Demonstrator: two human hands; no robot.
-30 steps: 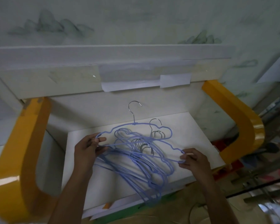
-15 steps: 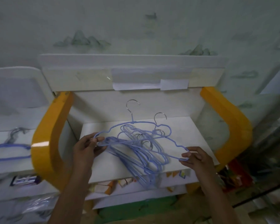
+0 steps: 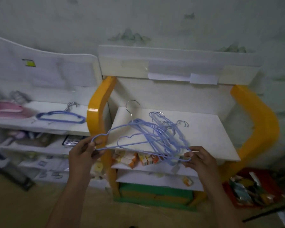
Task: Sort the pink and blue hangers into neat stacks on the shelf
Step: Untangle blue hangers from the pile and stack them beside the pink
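A blue hanger [image 3: 120, 129] with a metal hook is lifted over the front left of the white shelf [image 3: 209, 134]. My left hand [image 3: 84, 153] pinches its left end and my right hand [image 3: 199, 159] pinches its right end. Under it, several more blue hangers [image 3: 164, 137] lie tangled on the shelf. On the shelf to the left, a neat blue hanger stack [image 3: 61, 116] lies beside a pink hanger stack [image 3: 7, 109].
Yellow curved side frames [image 3: 95, 112] flank the white shelf. Small orange boxes [image 3: 135, 159] fill the shelf below. A red bin [image 3: 253, 186] of clutter stands on the floor at the right. The lower left shelves hold assorted packets.
The held hanger has moved left and lifted off the pile, with both hands still on its ends. The view has swung left, revealing the left shelf with its blue and pink stacks.
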